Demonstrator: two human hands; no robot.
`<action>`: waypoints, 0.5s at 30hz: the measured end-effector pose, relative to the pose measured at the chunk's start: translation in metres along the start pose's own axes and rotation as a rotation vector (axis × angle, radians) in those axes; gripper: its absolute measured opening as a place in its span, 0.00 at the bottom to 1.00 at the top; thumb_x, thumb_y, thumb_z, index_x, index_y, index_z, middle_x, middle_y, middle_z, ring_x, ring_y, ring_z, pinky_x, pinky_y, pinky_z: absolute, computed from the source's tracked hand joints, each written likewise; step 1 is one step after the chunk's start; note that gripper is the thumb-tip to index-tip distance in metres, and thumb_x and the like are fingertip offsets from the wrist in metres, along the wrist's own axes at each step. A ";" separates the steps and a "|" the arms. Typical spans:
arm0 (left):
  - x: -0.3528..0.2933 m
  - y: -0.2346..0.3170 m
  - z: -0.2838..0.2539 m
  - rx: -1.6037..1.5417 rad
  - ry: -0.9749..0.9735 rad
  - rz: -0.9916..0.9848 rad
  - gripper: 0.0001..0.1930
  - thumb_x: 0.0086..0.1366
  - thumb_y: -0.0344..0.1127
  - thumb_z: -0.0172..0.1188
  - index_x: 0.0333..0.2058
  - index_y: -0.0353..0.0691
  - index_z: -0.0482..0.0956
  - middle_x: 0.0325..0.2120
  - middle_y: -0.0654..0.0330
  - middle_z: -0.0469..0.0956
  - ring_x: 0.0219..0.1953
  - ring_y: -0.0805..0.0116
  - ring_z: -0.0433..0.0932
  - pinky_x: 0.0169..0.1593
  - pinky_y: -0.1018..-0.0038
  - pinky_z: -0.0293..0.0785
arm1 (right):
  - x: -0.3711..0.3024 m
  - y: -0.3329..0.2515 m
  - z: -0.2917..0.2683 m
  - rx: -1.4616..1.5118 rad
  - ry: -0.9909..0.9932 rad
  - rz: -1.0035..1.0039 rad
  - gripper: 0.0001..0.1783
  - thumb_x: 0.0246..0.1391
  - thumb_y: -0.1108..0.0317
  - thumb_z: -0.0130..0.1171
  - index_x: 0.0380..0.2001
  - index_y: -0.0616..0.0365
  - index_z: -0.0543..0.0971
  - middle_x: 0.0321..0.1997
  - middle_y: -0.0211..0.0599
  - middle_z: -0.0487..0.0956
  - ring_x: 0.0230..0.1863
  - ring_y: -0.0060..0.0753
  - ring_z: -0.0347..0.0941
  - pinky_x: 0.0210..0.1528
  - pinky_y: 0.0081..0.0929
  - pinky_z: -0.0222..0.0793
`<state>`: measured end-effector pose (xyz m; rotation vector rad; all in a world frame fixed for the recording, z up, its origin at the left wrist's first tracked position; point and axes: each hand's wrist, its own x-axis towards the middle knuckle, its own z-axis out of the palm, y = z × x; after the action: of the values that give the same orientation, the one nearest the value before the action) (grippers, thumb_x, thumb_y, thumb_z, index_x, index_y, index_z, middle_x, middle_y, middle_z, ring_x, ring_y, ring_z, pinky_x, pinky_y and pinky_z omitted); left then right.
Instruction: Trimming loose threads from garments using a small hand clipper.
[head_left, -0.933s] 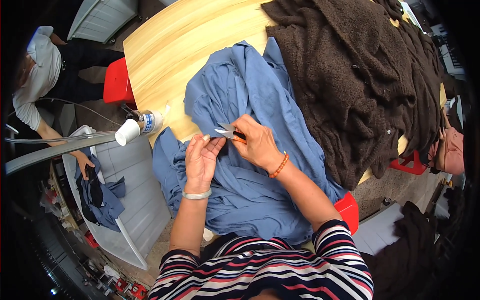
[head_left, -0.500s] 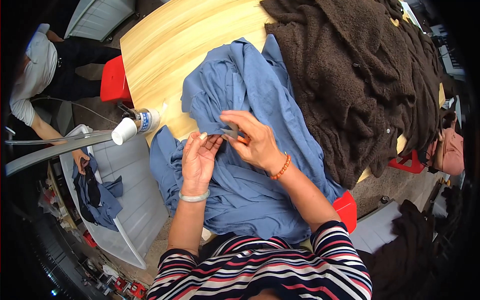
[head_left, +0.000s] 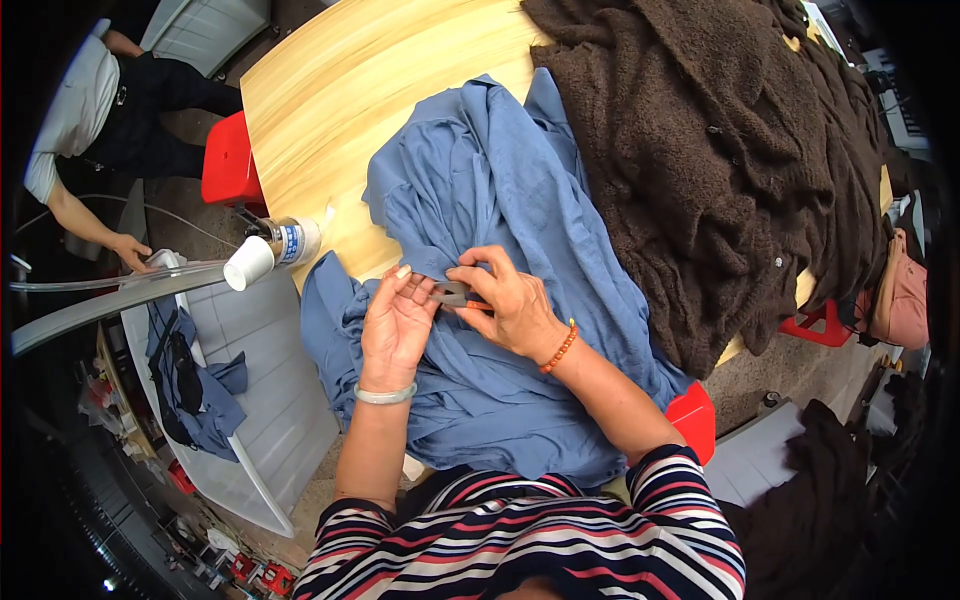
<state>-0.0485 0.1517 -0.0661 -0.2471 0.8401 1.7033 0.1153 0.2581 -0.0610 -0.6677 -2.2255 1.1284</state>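
A large blue garment (head_left: 470, 180) lies bunched over the table's near side and hangs toward my lap. My left hand (head_left: 395, 330), palm turned up, pinches a bit of its fabric between thumb and fingertips. Gripped in my right hand (head_left: 515, 312) is a small pair of thread snips (head_left: 456, 293) with metal blades and an orange part at the handle. The blades point left, right beside my left fingertips. Whether they touch the cloth or a thread there cannot be made out.
Dark brown fleecy garments (head_left: 690, 150) pile up on the wooden table (head_left: 330, 90) at right. A white cup (head_left: 248, 264) and a jar (head_left: 297, 241) stand by its left edge. A grey bin (head_left: 270, 400) holds blue clothes; a co-worker's hand (head_left: 130, 252) is at its rim. Red stools (head_left: 230, 160) flank the table.
My right hand and the snips have come slightly down, closer to my left fingertips. The co-worker's hand has left the clothes in the bin and risen to its far rim.
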 end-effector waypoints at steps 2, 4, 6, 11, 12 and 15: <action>0.000 0.000 0.003 -0.048 -0.005 -0.011 0.05 0.66 0.28 0.56 0.40 0.42 0.77 0.38 0.58 0.82 0.46 0.62 0.80 0.56 0.61 0.73 | 0.000 0.001 -0.002 0.096 -0.029 0.081 0.21 0.45 0.70 0.68 0.45 0.57 0.77 0.49 0.38 0.72 0.32 0.37 0.78 0.35 0.30 0.76; -0.002 -0.002 0.013 -0.027 -0.018 -0.008 0.04 0.67 0.29 0.55 0.39 0.41 0.77 0.40 0.56 0.82 0.47 0.61 0.79 0.58 0.59 0.71 | 0.001 0.004 -0.004 0.195 0.033 0.084 0.21 0.50 0.67 0.67 0.47 0.59 0.75 0.50 0.42 0.71 0.35 0.39 0.77 0.39 0.30 0.77; -0.003 -0.002 0.021 -0.029 0.000 -0.012 0.04 0.67 0.29 0.55 0.39 0.41 0.77 0.41 0.56 0.82 0.48 0.61 0.79 0.59 0.59 0.70 | 0.005 0.003 -0.005 0.216 0.047 0.093 0.19 0.51 0.68 0.66 0.46 0.61 0.75 0.48 0.44 0.71 0.37 0.40 0.76 0.40 0.30 0.76; -0.007 -0.002 0.022 -0.032 -0.018 -0.029 0.04 0.67 0.29 0.55 0.39 0.41 0.77 0.42 0.56 0.82 0.49 0.61 0.79 0.61 0.59 0.68 | 0.010 0.002 -0.007 0.104 -0.057 0.152 0.16 0.55 0.66 0.62 0.44 0.61 0.73 0.47 0.44 0.71 0.36 0.45 0.77 0.37 0.36 0.76; -0.007 -0.002 0.021 -0.029 -0.012 -0.017 0.04 0.67 0.29 0.55 0.39 0.41 0.77 0.42 0.56 0.82 0.49 0.61 0.79 0.61 0.59 0.68 | 0.011 0.002 -0.007 0.104 -0.056 0.153 0.16 0.55 0.66 0.62 0.44 0.61 0.73 0.47 0.44 0.71 0.36 0.45 0.77 0.37 0.36 0.76; -0.007 -0.003 0.021 -0.021 -0.002 0.005 0.04 0.67 0.28 0.55 0.39 0.41 0.77 0.41 0.56 0.82 0.49 0.62 0.79 0.61 0.60 0.68 | 0.014 0.003 -0.008 0.060 -0.091 0.127 0.15 0.55 0.65 0.62 0.43 0.60 0.72 0.46 0.42 0.72 0.35 0.47 0.76 0.35 0.38 0.74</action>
<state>-0.0380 0.1602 -0.0486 -0.2579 0.8228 1.7173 0.1112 0.2727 -0.0561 -0.7556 -2.2414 1.3077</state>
